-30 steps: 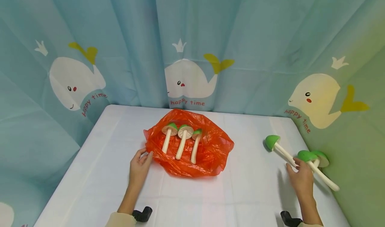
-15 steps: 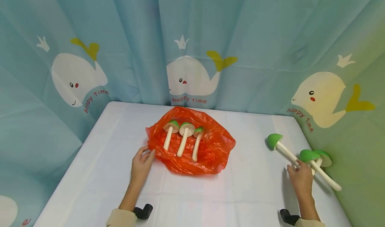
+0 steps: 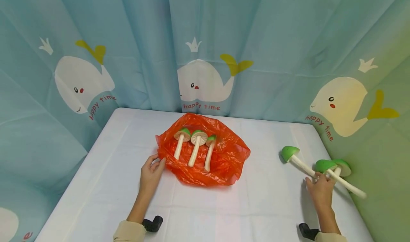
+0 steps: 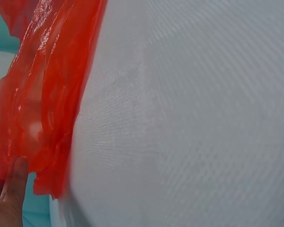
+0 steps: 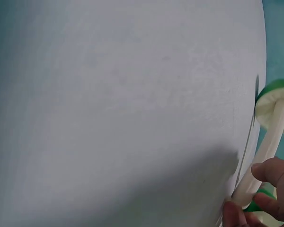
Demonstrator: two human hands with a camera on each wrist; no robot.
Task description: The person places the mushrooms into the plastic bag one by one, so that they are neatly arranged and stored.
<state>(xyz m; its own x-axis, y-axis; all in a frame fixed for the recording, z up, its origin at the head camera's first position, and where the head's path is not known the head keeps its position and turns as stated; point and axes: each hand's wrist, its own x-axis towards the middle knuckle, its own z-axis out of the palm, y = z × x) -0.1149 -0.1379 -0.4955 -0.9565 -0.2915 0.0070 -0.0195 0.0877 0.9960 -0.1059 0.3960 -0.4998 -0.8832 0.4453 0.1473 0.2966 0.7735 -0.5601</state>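
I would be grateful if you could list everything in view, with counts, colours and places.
table: 1, white, centre
bag: 1, red, spread on the table
mushrooms: 6, green caps with pale stems; 3 side by side on the bag, 3 grouped near the table's right edge
curtain: panel count unclear, blue-green, behind the table
whales: 3 plus one cut-off shape, white with yellow tails, on the curtain
devices: 2, black, at the wrists
sleeves: 2, beige, bottom edge
left hand: 1, bare, pinching the bag's edge
right hand: 1, bare, holding one mushroom's stem
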